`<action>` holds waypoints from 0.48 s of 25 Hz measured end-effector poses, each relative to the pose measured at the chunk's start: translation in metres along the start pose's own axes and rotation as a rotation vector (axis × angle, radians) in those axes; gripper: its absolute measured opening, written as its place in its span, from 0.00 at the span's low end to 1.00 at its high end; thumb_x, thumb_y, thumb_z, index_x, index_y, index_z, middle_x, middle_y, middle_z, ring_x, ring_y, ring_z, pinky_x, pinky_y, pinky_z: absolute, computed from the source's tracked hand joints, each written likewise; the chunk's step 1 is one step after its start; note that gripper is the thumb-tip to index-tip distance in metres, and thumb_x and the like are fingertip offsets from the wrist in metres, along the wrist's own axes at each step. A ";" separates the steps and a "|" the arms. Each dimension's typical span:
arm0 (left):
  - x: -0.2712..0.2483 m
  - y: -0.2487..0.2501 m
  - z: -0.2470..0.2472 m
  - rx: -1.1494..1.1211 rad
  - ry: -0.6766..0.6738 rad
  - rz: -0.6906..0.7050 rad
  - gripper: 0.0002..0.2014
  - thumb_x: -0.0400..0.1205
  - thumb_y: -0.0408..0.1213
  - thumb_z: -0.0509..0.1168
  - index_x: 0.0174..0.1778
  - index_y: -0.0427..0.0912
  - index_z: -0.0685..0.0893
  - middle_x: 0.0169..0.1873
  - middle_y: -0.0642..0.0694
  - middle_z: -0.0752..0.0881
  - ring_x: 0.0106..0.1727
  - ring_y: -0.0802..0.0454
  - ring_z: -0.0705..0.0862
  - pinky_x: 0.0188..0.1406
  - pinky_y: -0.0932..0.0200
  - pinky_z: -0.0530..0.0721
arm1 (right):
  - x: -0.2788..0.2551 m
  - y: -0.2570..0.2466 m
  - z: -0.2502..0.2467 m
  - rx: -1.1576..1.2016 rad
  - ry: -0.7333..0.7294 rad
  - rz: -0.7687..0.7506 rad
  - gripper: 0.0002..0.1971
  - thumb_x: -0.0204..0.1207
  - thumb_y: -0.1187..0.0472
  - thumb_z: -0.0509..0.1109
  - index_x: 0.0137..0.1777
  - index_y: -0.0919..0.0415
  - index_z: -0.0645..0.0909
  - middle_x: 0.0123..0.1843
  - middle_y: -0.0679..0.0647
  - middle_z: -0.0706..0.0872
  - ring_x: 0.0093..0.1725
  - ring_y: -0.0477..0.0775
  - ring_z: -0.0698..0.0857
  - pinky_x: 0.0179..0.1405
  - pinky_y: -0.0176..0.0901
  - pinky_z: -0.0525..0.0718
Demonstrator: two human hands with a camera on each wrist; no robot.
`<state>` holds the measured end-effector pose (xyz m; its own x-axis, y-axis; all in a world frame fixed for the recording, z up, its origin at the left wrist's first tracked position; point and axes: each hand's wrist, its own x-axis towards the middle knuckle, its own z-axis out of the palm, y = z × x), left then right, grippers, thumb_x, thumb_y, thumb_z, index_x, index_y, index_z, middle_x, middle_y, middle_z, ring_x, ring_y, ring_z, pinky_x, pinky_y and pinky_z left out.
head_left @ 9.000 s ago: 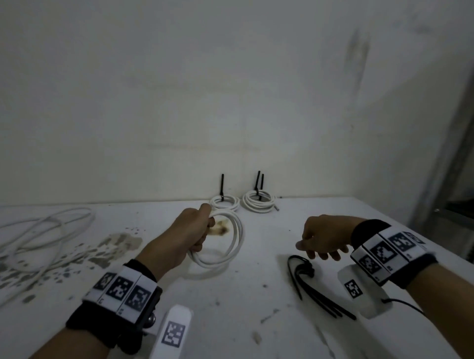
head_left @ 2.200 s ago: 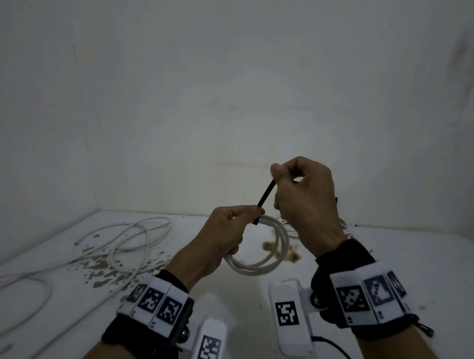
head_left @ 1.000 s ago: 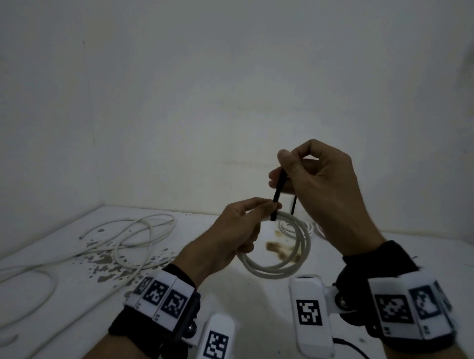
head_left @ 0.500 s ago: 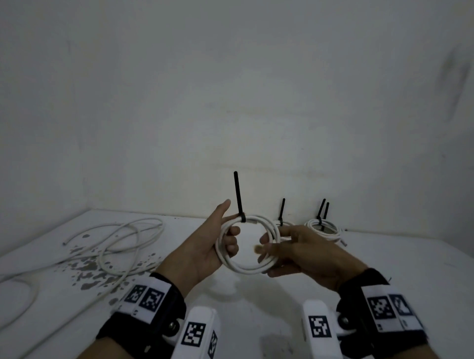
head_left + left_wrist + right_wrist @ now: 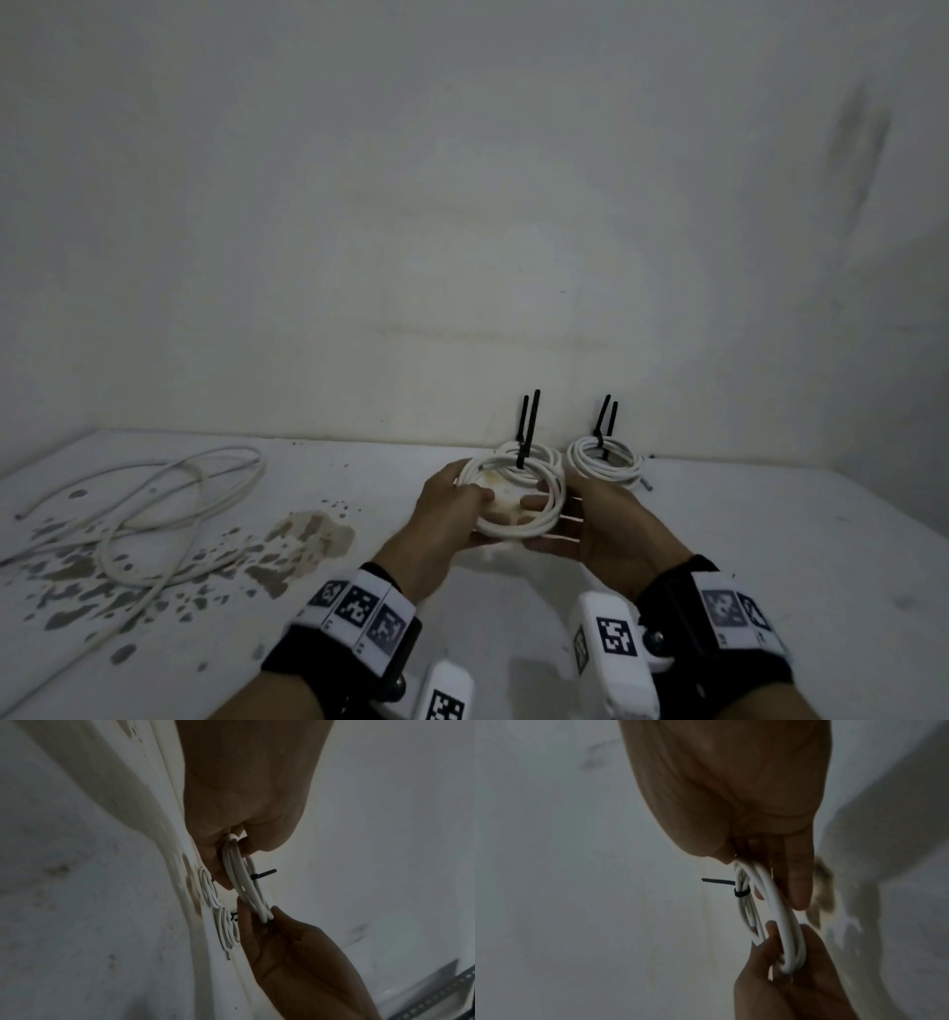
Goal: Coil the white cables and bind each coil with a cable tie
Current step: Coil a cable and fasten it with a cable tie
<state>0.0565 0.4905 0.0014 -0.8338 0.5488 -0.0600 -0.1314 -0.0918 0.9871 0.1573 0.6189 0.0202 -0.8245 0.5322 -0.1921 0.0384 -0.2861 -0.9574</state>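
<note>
Left hand [image 5: 445,519]: gripping the left rim of the white cable coil [image 5: 515,496], thumb lying over the top of the loops, fingers curling beneath. Right hand [image 5: 598,519]: pinching the right rim of the same coil, thumb inside the ring, fingers underneath.

Change since half a second ago: both hands are carrying the coil lower and farther from the body, and the ring is now tilting nearly flat rather than standing upright. Nine seconds ago the coil was untied in the left hand alone.

Coil, condition: several turns of white cable, round, the loops lying close together, bound at the far side by a black cable tie [image 5: 528,437]. The tie's loose tail is sticking straight up. In the right wrist view the tie's band [image 5: 741,893] is cinching the strands tightly.

Coil, location: hanging just above the bench [image 5: 770,539], near the back wall [image 5: 462,205], directly in front of two finished coils.

Finished coils: one [image 5: 544,455] partly hidden behind the held coil, the other [image 5: 606,457] just to its right, both lying flat with black tie tails pointing up.

Far left: loose white cables [image 5: 154,509] sprawling uncoiled over a stained patch [image 5: 303,537] of bench.
</note>
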 end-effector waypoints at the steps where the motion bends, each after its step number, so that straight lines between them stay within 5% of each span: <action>1: 0.006 -0.002 0.005 0.027 -0.001 0.018 0.19 0.81 0.23 0.61 0.57 0.49 0.86 0.52 0.40 0.90 0.47 0.43 0.90 0.34 0.54 0.90 | 0.005 0.000 -0.001 0.040 0.046 -0.010 0.19 0.91 0.55 0.58 0.60 0.70 0.83 0.47 0.66 0.90 0.41 0.64 0.89 0.40 0.57 0.92; 6: 0.032 -0.002 0.013 0.274 -0.017 0.137 0.19 0.73 0.31 0.63 0.47 0.62 0.87 0.48 0.49 0.90 0.51 0.43 0.89 0.52 0.38 0.89 | 0.026 -0.001 -0.005 0.171 0.112 0.012 0.15 0.89 0.58 0.62 0.48 0.67 0.84 0.40 0.61 0.89 0.34 0.59 0.89 0.29 0.50 0.91; 12: 0.055 0.006 0.019 0.217 -0.073 0.058 0.20 0.80 0.21 0.58 0.56 0.47 0.87 0.52 0.38 0.89 0.49 0.40 0.89 0.38 0.47 0.92 | 0.059 -0.007 -0.010 0.164 0.125 0.054 0.11 0.88 0.60 0.63 0.50 0.66 0.83 0.37 0.61 0.85 0.30 0.58 0.88 0.22 0.49 0.89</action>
<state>0.0201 0.5355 0.0064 -0.7948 0.6068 0.0004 0.0401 0.0518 0.9979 0.1143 0.6606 0.0134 -0.7472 0.6039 -0.2775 -0.0196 -0.4373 -0.8991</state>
